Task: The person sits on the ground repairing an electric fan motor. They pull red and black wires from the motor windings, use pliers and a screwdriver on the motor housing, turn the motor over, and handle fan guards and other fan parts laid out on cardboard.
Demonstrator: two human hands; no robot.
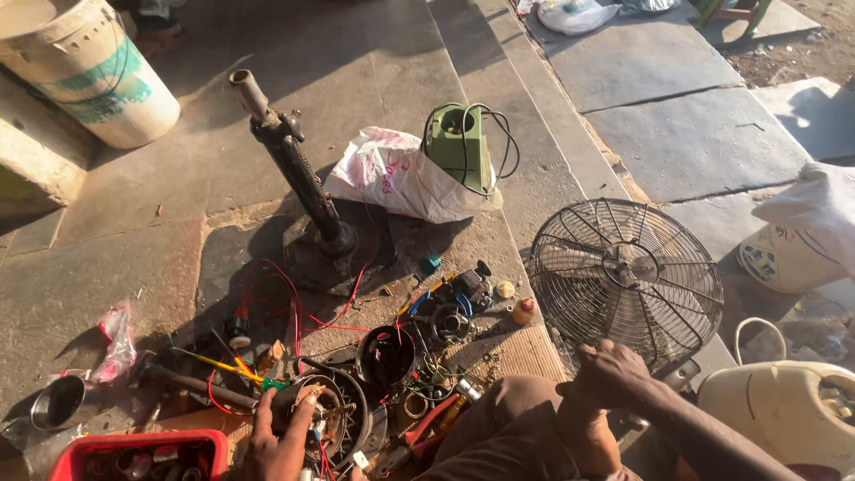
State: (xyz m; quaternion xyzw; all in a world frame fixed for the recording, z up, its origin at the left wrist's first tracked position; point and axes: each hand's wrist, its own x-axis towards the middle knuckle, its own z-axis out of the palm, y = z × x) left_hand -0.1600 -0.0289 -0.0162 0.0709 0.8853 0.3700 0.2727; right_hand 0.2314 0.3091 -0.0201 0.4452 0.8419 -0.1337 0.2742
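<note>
Stone-slab floor [659, 142] under fan guard [625, 278], stand [298, 169], wires [267, 307].

Near us: our left hand [280, 436] rests on the motor [325, 414]; our right hand [610, 374] touches the fan cage [623, 272].
Beyond the motor: we see the fan stand [298, 174] upright on the floor [142, 240].
Right of stand: bag [392, 174].
Far left: bucket [85, 67].

Low warm sunlight is raking in from the right, throwing long leftward shadows; edges are bending slightly, focus is staying sharp.
</note>
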